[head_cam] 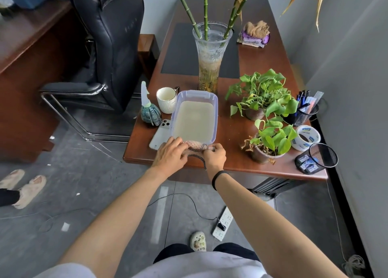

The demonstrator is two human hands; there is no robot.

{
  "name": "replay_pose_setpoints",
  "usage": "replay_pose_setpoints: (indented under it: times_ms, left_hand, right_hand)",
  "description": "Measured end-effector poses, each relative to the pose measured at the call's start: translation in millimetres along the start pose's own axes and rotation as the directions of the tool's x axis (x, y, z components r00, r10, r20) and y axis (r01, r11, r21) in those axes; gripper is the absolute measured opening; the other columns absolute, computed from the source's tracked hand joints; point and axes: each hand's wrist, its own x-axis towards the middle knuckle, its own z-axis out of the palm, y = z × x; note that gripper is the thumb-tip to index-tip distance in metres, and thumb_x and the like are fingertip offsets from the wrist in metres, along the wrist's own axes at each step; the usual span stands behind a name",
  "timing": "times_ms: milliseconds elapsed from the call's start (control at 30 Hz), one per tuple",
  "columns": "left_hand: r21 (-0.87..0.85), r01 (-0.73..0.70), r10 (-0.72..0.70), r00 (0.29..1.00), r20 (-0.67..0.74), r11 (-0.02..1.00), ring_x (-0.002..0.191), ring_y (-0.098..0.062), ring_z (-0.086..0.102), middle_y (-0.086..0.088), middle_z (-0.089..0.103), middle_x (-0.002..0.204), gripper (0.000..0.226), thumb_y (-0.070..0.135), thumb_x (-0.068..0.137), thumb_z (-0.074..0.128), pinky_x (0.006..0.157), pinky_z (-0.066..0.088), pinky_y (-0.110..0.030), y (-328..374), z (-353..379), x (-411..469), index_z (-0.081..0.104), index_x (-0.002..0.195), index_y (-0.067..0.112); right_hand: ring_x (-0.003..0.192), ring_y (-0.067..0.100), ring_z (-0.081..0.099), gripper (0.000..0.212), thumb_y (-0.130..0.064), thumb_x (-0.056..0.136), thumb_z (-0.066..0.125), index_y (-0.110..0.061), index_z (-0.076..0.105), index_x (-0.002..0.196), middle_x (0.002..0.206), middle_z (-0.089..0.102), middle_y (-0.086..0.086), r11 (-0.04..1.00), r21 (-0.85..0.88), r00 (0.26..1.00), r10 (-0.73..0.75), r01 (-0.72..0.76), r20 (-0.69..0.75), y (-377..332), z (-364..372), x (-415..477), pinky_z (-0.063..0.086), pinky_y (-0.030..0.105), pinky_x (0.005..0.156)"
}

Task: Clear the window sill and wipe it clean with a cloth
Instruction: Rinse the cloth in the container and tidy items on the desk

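A pinkish cloth point(194, 145) is held bunched between both hands at the near end of a shallow plastic tub point(195, 118) of cloudy water, which sits on a brown counter point(231, 130). The cloth's long axis runs left to right, from one hand to the other, along the tub's near rim and partly over it.

The left hand point(170, 154) is laid over the cloth's left end with fingers point(178, 142) curled down and pressed together on the fabric. The right hand point(215, 154) is closed round the right end, where a dark patterned edge or cord point(199, 159) trails below the fingers toward the counter's near edge. Both hands are equally close to the cloth; neither is free.

From this grip, wringing or rinsing over the tub is judged to be the step in hand, so a twist along the cloth's length seems called for, with drips kept inside the tub.

Just left of the tub lies a phone point(160, 135), touching or nearly touching it and within reach of splashes. No window sill can be seen.
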Motion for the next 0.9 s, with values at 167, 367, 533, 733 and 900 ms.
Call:
replay_pose_setpoints:
  times_ms: [167, 367, 533, 733, 900]
  left_hand:
    - [0.046, 0.011, -0.01, 1.0, -0.018, 0.999, 0.077, -0.025, 0.052, -0.006, 0.05, 0.081, 0.022, 0.023, 0.07, 0.078, 0.065, 0.046, -0.037, 12, -3, 8, 0.063, 0.078, 0.008]
    - [0.094, -0.158, 0.166, 0.983, -0.083, 0.983, 0.08, -0.022, 0.051, -0.002, 0.055, 0.088, 0.035, -0.009, 0.066, 0.062, 0.064, 0.047, -0.033, 9, 5, 5, 0.058, 0.093, 0.014]
    - [0.182, -0.258, 0.27, 0.962, -0.043, 0.949, 0.081, -0.024, 0.055, -0.005, 0.06, 0.087, 0.033, -0.007, 0.063, 0.055, 0.063, 0.048, -0.035, 6, 8, 3, 0.066, 0.09, 0.008]
    - [0.014, -0.043, 0.044, 0.996, -0.073, 0.999, 0.081, -0.024, 0.042, -0.005, 0.044, 0.088, 0.043, -0.007, 0.077, 0.059, 0.071, 0.039, -0.035, 6, 13, 6, 0.068, 0.104, 0.025]
    - [-0.028, 0.093, -0.094, 0.995, -0.043, 0.995, 0.086, -0.026, 0.041, -0.006, 0.043, 0.091, 0.04, 0.0, 0.08, 0.064, 0.077, 0.032, -0.036, 6, 15, 10, 0.07, 0.1, 0.035]
  right_hand:
    - [0.09, 0.021, 0.058, 0.018, -0.029, 0.087, 0.054, -0.013, 0.049, 0.094, 0.096, 0.059, 0.005, 0.991, 0.13, 0.995, -0.023, 0.011, 0.097, 2, 2, -10, 0.046, 0.031, 0.077]
    - [0.083, 0.018, 0.054, 0.027, -0.02, 0.081, 0.07, -0.014, 0.046, 0.094, 0.095, 0.057, 0.004, 0.971, -0.138, 0.979, -0.186, 0.196, 0.083, 9, 3, -5, 0.037, 0.019, 0.068]
    - [0.072, 0.016, 0.052, 0.014, -0.008, 0.082, 0.064, -0.012, 0.052, 0.087, 0.076, 0.053, -0.003, 0.988, -0.133, 0.996, -0.067, 0.074, 0.052, 3, 3, -1, 0.037, 0.018, 0.062]
    - [0.074, 0.021, 0.062, 0.009, -0.007, 0.078, 0.063, -0.01, 0.064, 0.087, 0.085, 0.068, 0.007, 0.968, 0.125, 0.976, 0.218, -0.219, 0.024, -1, 8, 11, 0.048, 0.023, 0.059]
    - [0.067, 0.015, 0.057, 0.03, -0.017, 0.073, 0.076, -0.01, 0.054, 0.092, 0.086, 0.064, 0.004, 0.943, 0.195, 0.962, 0.258, -0.27, 0.084, -3, 14, 12, 0.041, 0.022, 0.052]
